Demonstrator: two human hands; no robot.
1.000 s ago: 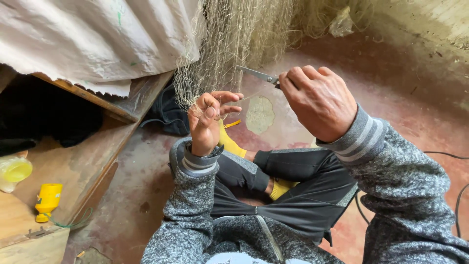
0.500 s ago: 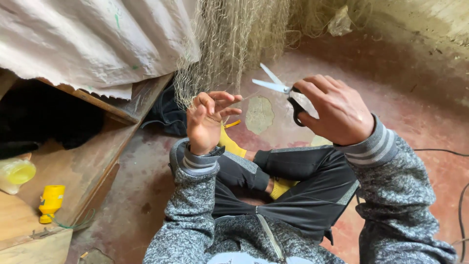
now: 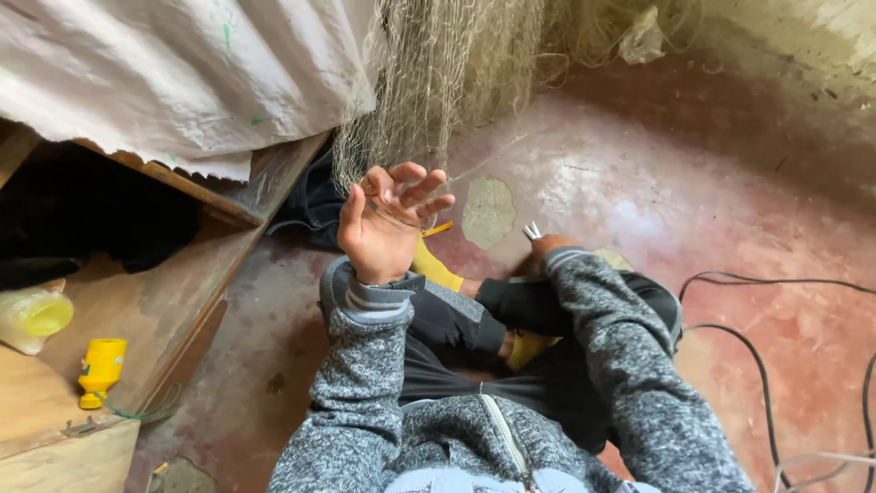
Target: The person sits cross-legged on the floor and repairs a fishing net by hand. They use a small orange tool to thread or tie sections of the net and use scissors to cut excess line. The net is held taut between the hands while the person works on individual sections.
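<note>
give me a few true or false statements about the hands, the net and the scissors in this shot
1. The left hand is raised at the hanging net. True.
2. The right hand is lifted high above the head. False: it is low, by the knees.
3. The scissors have their tips showing at the right hand. True.
4. The left hand holds the scissors. False: they are at the right hand.
5. A yellow spool sits on the wooden ledge to the left. True.
</note>
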